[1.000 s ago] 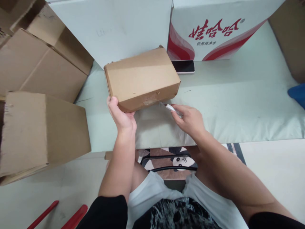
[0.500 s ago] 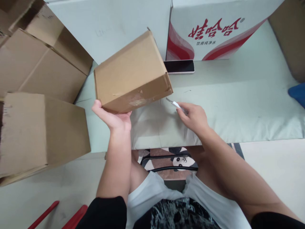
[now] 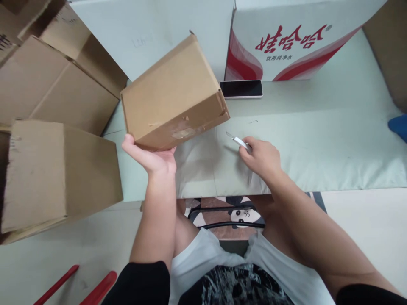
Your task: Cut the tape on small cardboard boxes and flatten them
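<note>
My left hand [image 3: 152, 156] holds a brown cardboard box [image 3: 174, 84] from below at its near left corner, the thumb up along its left edge. The box is tilted, and clear tape with torn spots shows on its near side. Most of the left fingers are hidden beneath it. To the right, my right hand [image 3: 262, 156] is closed around a white utility knife [image 3: 241, 143]. The knife's blade is out, pointing up and left, and is apart from the box.
A black-screened phone [image 3: 241, 89] lies behind the box, before a white-and-red carton [image 3: 286, 46]. Large cardboard boxes [image 3: 92, 169] stand on the left. Something blue [image 3: 399, 127] sits at the right edge of the pale green tablecloth [image 3: 333, 140].
My right hand and the knife have drawn slightly right and down, away from the box. The box has shifted a little to the left in my left hand.
</note>
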A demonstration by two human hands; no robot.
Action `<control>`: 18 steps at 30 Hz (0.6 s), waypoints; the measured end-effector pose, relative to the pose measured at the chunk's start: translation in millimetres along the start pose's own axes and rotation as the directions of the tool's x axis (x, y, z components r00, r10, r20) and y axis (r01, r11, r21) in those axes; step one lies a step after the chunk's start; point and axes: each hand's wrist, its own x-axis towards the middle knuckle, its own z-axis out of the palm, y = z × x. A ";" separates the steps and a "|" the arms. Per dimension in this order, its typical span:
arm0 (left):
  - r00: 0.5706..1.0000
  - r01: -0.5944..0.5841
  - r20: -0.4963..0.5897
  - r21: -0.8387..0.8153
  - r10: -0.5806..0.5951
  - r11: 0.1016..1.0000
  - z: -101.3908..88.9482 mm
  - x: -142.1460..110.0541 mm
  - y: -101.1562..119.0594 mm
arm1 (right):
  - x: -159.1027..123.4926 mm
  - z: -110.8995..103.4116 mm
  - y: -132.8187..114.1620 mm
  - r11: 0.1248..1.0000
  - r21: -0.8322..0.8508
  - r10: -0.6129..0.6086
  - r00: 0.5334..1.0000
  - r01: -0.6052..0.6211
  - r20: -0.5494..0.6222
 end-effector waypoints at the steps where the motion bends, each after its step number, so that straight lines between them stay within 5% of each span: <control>1: 1.000 -0.002 0.003 0.001 0.002 1.000 0.2 -0.2 -0.5 | 0.4 -1.1 -0.7 0.999 -0.039 0.020 1.000 -0.019 0.018; 18: 0.999 0.008 -0.032 0.012 -0.007 1.000 2.8 0.8 -6.7 | 3.6 0.2 6.9 0.996 -0.088 0.020 0.999 -0.016 0.049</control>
